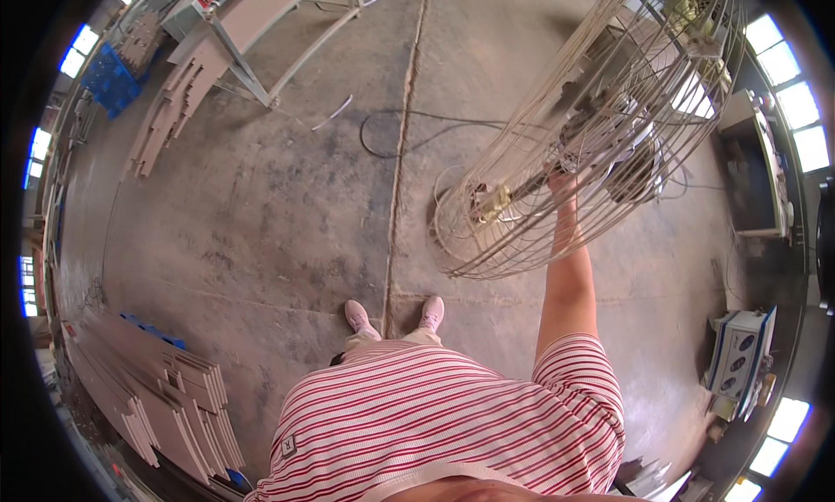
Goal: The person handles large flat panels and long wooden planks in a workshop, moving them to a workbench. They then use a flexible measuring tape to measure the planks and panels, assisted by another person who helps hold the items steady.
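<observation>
Toward the upper right of the head view, the only one, a large wire cage (pixel 600 141) leaned across the scene, its rounded lower end near the concrete floor (pixel 287 206). Inside its lower part sat a yellow fitting (pixel 494 204), with a dark shaft (pixel 529 185) running up from it. The person's right arm reached straight forward, and the right hand (pixel 562 178) was at the cage, beside the shaft's upper end. Thin wires and blur hid the fingers, so whether they grasped the shaft, a wire or nothing could not be told. The left hand was out of sight, its state unknown. The step in hand seemed to be handling or steadying the cage; the next move probably called for a sure hold and care around the cable (pixel 370 145) looped on the floor beyond the person's shoes (pixel 357 316).
</observation>
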The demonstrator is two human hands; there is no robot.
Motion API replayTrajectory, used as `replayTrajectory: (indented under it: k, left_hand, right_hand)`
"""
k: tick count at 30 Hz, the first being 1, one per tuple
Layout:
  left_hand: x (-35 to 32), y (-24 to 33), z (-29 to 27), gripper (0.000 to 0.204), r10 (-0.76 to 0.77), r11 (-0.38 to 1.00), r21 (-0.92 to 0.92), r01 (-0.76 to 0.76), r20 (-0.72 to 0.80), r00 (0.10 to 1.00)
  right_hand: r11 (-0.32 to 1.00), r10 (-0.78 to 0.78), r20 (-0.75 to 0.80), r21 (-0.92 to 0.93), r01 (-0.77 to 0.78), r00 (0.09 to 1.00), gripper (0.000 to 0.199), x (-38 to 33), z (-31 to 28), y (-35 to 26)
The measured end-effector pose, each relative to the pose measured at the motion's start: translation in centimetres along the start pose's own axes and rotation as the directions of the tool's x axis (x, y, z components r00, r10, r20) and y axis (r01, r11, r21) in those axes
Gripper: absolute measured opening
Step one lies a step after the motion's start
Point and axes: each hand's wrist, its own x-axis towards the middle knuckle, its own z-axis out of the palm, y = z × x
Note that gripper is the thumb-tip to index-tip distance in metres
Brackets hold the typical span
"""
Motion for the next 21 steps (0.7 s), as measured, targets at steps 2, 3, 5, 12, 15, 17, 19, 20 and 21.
replayTrajectory:
  k: [2, 3, 5, 12, 15, 17, 19, 20, 21]
  left_hand:
    - [-1.1, -0.7, 0.0, 0.034, -0.048, 0.999, -0.021, 0.048, -0.034, 0.998]
    - [-1.5, -0.8, 0.0, 0.034, -0.061, 0.998, -0.027, 0.060, -0.038, 0.997]
    - [-1.0, -0.9, -0.5, 0.034, -0.061, 0.998, -0.020, 0.060, -0.028, 0.998]
    - [-0.4, -1.1, -0.5, 0.034, -0.056, 0.998, -0.008, 0.056, -0.011, 0.998]
    - [-2.1, -2.5, 0.4, 0.034, -0.088, 0.995, -0.050, 0.086, -0.060, 0.994]
    - [-1.5, -2.2, 0.3, 0.034, -0.073, 0.997, -0.037, 0.071, -0.054, 0.996]
    - [-1.0, -1.9, 0.1, 0.034, -0.058, 0.998, -0.029, 0.056, -0.053, 0.997]
    - [-1.2, -2.4, 0.3, 0.034, -0.068, 0.997, -0.038, 0.066, -0.063, 0.996]
    - [-1.6, -3.0, 0.5, 0.034, -0.075, 0.996, -0.044, 0.072, -0.075, 0.994]
  right_hand:
    - [0.997, 0.049, 0.106, -0.071, -0.041, 0.993, 0.039, -1.7, 2.3, -0.5]
    - [0.986, 0.013, 0.142, -0.165, 0.011, 0.990, 0.044, -2.3, 3.1, -1.6]
    - [0.924, -0.156, 0.140, -0.328, 0.195, 0.978, 0.048, -2.8, 2.8, -2.4]
    - [0.567, -0.350, 0.080, -0.775, 0.279, 0.933, 0.032, -4.0, 3.7, -3.6]
    - [0.735, -0.216, -0.032, -0.663, 0.141, 0.976, 0.030, -7.2, 9.0, -6.7]
    - [0.702, -0.266, -0.085, -0.700, 0.133, 0.960, 0.030, -7.9, 9.0, -8.5]
    - [0.589, -0.345, -0.108, -0.799, 0.125, 0.932, 0.032, -6.7, 7.4, -7.4]
    - [0.563, -0.312, -0.157, -0.825, 0.050, 0.937, 0.035, -7.6, 8.6, -8.0]
    - [0.533, -0.281, -0.206, -0.845, -0.026, 0.937, 0.038, -8.4, 9.8, -8.7]
